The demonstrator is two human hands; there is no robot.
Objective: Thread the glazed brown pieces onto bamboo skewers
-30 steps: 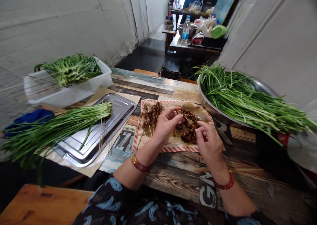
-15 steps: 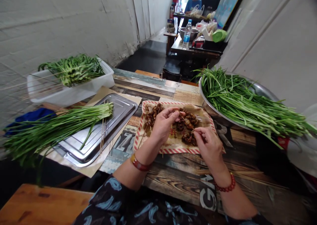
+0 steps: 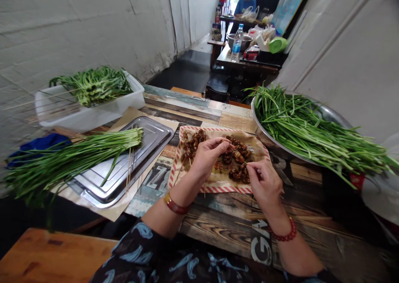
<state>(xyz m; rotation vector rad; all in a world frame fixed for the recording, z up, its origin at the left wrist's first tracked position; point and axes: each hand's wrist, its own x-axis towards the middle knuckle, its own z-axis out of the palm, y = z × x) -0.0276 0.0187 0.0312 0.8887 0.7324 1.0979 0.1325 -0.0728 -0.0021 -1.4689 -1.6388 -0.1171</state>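
Note:
My left hand [image 3: 207, 156] is closed in a pinch above the tray, holding a thin skewer of glossy brown, sauced food pieces [image 3: 238, 156]. Close to the skewer's other end, the thumb and forefinger of my right hand [image 3: 264, 181] are pressed together; what they grip is too small to make out. Beneath both hands lies a shallow tray with a red-and-white striped rim [image 3: 215, 189], lined with brown, oily paper. More brown pieces on sticks [image 3: 193, 141] rest on its left side. My left hand hides part of the tray's middle.
A bunch of green garlic chives [image 3: 93, 150] lies across a metal tray lid [image 3: 149, 135] with several bare skewers. Behind it stands a white plastic tub [image 3: 124, 104] of greens. At right, a large steel bowl [image 3: 258, 123] holds more chives. Another table [image 3: 222, 56] and a person are farther back.
My right hand has drawn slightly to the right, away from my left hand. The left hand stays almost in place. In the background, the person has shifted to a more upright stance.

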